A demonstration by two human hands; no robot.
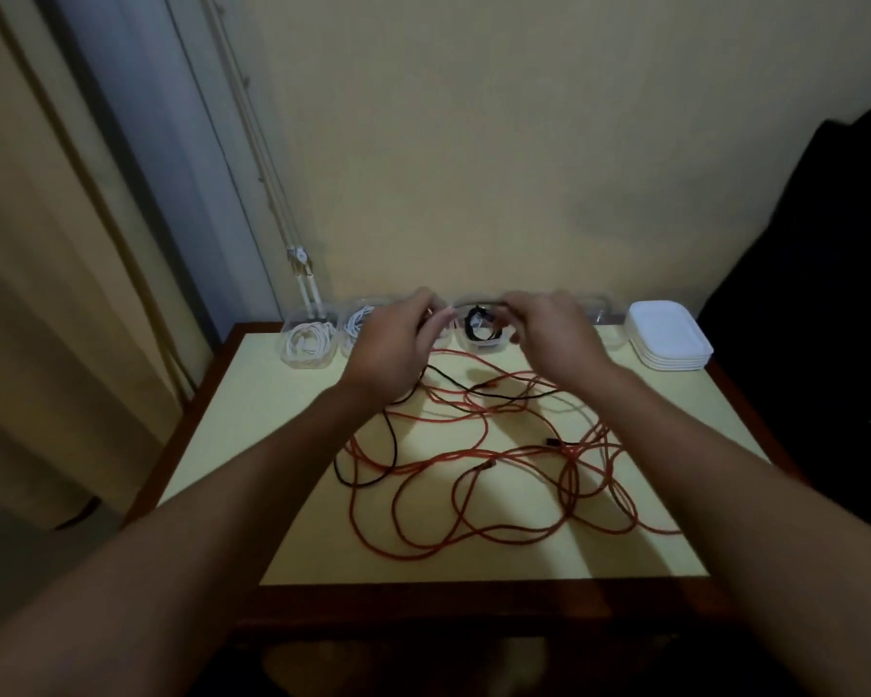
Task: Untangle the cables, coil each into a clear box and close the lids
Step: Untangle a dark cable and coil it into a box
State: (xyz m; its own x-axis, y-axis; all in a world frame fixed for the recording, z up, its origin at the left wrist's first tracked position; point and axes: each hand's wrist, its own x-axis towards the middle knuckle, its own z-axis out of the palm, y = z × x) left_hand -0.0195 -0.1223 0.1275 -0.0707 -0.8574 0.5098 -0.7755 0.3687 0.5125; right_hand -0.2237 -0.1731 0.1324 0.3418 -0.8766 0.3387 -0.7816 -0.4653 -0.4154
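Head view, and both arms reach out over the yellow surface (298, 445) toward its far edge. The left hand (393, 339) and right hand (554, 339) hang close together above the row of clear boxes, fingers curled inward toward each other. Motion blur smears the fingertips, so I cannot tell what, if anything, they pinch.

Between the hands sits a clear box holding a coiled black cable (481, 329), lid off. Far left, another clear box with a white cable (308, 342) stands open, and just beside it a second white-cable box (360, 324) is half hidden behind the left hand. One more clear box (594, 309) peeks out behind the right hand, its contents blocked.

On the far right corner lies a stack of white lids (670, 334). Spread across the middle of the surface is the orange cable tangle (473, 470), loops crossing everywhere, with a loose black cable (388, 445) threaded through its left side and running up under the left wrist.

Around it: a curtain (46, 294) at left, pale cords (272, 193) down the wall, a dark shape (800, 294) at right.
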